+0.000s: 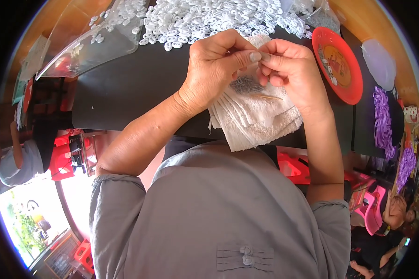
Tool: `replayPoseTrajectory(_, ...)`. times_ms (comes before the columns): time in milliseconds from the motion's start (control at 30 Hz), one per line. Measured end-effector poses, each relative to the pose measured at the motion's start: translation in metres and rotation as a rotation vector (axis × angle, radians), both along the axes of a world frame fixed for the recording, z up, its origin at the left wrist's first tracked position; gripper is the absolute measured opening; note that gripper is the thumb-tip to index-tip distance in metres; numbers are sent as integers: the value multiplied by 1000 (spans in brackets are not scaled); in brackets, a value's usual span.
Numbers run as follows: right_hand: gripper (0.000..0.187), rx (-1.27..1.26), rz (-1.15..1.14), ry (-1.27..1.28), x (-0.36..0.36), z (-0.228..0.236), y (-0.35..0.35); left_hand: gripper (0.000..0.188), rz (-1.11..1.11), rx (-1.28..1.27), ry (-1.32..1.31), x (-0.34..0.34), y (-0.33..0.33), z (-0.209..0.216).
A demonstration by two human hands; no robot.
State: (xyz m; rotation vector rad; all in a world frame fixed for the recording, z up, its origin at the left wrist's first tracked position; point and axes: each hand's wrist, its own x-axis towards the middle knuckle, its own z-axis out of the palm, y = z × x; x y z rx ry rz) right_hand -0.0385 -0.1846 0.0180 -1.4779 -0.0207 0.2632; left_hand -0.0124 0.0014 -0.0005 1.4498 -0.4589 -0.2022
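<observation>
- Left hand (212, 67) and right hand (294, 69) meet upper centre of the frame; each grip pinched, thumb to finger, tips together. Anything held between is too small to tell.
- Beneath them, on folded pale cloth (249, 128): heap of fine dark pieces (247, 85). Likely light, stiff, easily dropped; best taken singly, by fingertip.
- Cloth looks soft, non-slip; hold by a folded edge.
- White oval pieces (209, 18), counter (125, 95) top: probably light, smooth, slippery; pinch at the rim.
</observation>
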Motion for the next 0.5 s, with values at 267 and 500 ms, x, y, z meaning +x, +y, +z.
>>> replayPoseTrajectory(267,10,-257,-25,-167,-6,6,16,8,97,-156,136,5,0,-1)
replayPoseTrajectory(500,7,-282,-74,-414,-3,-7,17,9,9,-191,304,12,0,-4)
